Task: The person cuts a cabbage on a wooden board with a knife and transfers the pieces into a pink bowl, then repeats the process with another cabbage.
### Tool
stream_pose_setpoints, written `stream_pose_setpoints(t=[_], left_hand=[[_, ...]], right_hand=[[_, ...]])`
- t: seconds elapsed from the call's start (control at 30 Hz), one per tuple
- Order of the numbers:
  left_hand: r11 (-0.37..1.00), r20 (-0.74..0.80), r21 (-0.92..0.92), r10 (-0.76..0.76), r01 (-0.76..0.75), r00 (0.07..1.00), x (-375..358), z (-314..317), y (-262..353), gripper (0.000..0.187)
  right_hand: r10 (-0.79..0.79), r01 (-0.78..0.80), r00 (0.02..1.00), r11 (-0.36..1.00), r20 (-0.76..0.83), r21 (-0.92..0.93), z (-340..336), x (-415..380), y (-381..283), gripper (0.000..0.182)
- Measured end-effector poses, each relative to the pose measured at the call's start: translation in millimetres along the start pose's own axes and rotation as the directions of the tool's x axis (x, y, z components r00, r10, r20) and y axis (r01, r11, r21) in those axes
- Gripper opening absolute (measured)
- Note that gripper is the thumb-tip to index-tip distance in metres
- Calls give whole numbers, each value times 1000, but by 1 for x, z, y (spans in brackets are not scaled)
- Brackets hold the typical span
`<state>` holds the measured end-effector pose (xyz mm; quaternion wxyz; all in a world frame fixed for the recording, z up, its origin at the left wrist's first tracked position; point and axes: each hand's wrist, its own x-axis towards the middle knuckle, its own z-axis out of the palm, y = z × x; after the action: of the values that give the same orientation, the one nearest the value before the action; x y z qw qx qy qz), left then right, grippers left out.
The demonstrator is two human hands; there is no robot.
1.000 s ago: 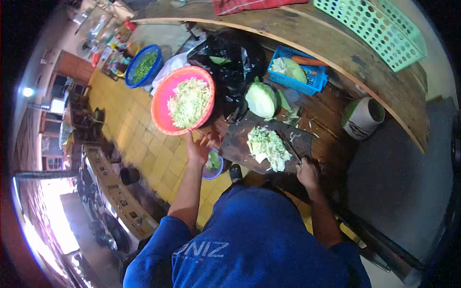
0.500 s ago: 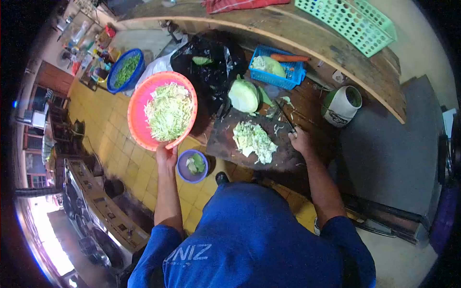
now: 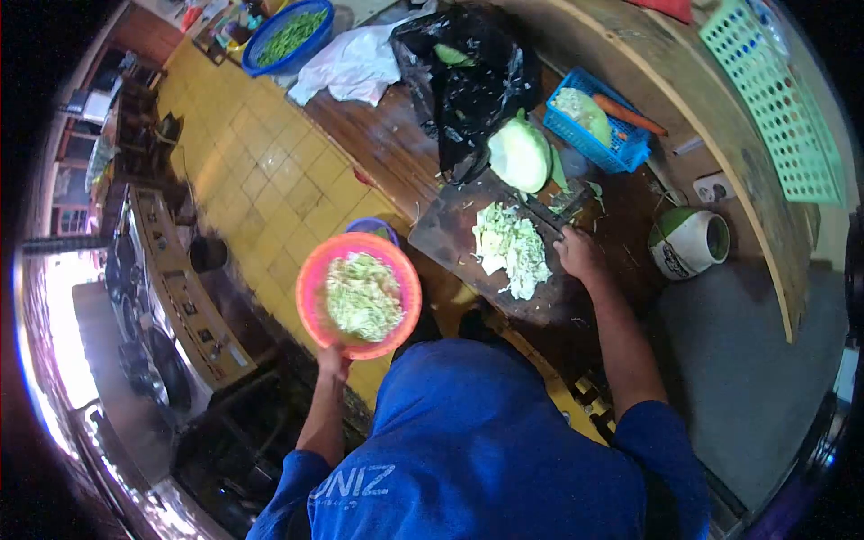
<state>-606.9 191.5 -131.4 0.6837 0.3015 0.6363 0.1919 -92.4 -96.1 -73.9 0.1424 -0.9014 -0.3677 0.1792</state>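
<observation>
Holding one pink bowl (image 3: 359, 294) of shredded cabbage out over the yellow floor, the left hand (image 3: 333, 362) grips its near rim; the right hand (image 3: 579, 254) is closed on a knife (image 3: 551, 213) beside one chopped cabbage pile (image 3: 512, 249) on the board (image 3: 459, 236). Likely mid-transfer; next, bring the bowl level to the desk (image 3: 378, 144) edge. One cabbage half (image 3: 519, 157), two blue baskets, one black bag.

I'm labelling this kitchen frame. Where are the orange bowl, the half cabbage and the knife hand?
orange bowl (image 3: 310, 292): head view, on its bare left rim.
half cabbage (image 3: 519, 155): head view, middle of its pale cut face.
right hand (image 3: 579, 255): head view, back of the hand.
</observation>
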Motion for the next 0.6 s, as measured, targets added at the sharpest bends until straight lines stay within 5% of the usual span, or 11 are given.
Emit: stream_pose_setpoints(t=[0.07,0.13,0.2,0.3,0.4,0.47,0.53,0.57,0.6], left_hand=[[988,21,1,-154,154,988,51,-29,-76,45],[986,144,-38,-153,161,978,1,44,-64,44],[974,122,74,-220,212,968,29,56,-115,15],[957,245,53,-289,284,925,-10,127,-97,32],[953,296,96,-303,287,906,-13,146,-103,40],[964,389,49,-258,260,884,-26,160,-92,44],[958,456,143,-286,248,842,-3,143,-106,43],[918,339,339,-323,206,884,-4,144,-101,35],[834,213,522,-330,178,920,-9,147,-96,27]], right_hand=[[3,-2,1000,1000,31,-16,10,12,0,35],[-35,35,999,998,11,-45,18,17,-2,37],[-94,98,993,993,71,-63,25,18,-3,35],[-178,189,975,979,135,-77,26,18,-13,30],[27,21,953,988,303,-153,8,12,-58,26],[-97,164,951,963,292,-216,8,-3,-75,26],[-190,249,948,943,257,-222,19,-18,-84,25],[-170,260,925,935,339,-240,22,-23,-90,24],[-240,301,936,925,256,-233,26,-34,-90,25]])
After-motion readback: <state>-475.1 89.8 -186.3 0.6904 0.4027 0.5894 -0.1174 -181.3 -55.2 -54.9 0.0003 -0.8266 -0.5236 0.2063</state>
